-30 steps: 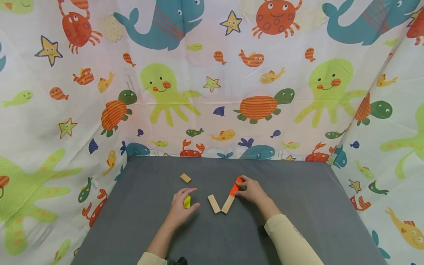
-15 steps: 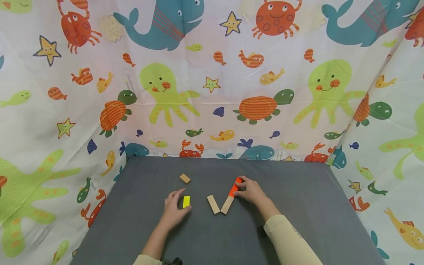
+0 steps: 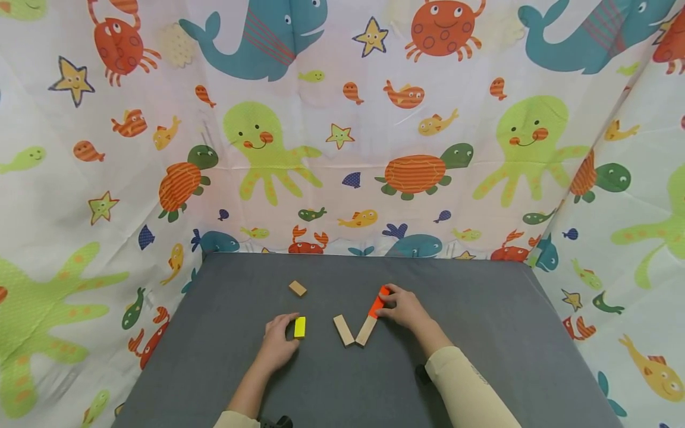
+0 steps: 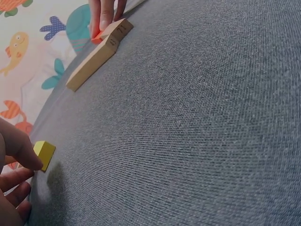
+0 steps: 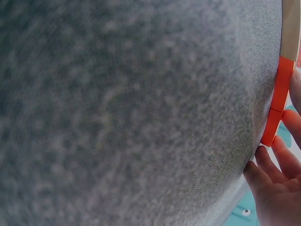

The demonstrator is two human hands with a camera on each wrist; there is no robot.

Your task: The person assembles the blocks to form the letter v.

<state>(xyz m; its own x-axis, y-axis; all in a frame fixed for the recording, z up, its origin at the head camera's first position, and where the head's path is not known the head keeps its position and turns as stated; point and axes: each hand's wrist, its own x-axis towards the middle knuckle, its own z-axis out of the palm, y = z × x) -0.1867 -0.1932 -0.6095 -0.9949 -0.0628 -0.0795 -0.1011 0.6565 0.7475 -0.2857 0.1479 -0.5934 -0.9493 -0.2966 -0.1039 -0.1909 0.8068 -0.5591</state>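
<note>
My left hand (image 3: 276, 343) is at a small yellow block (image 3: 300, 328), with the index finger at its far end and the thumb at its near end. In the left wrist view a fingertip overlaps the face of the yellow block (image 4: 44, 154). My right hand (image 3: 408, 310) grips two orange blocks (image 3: 376, 307) set end to end, their seam visible in the right wrist view on the orange strip (image 5: 281, 89). They continue the line of a plain wooden block (image 3: 366, 331). Another wooden block (image 3: 344, 330) leans the other way, forming a V with it.
A small wooden block (image 3: 297, 288) lies alone, beyond the yellow one. Grey cloth covers the table (image 3: 455, 285). Behind it and at the sides hangs a white curtain (image 3: 353, 196) printed with sea animals.
My left hand spread around the yellow block and drew back left, then its fingertips came in to the block's ends. The right hand and the orange blocks stayed where they were.
</note>
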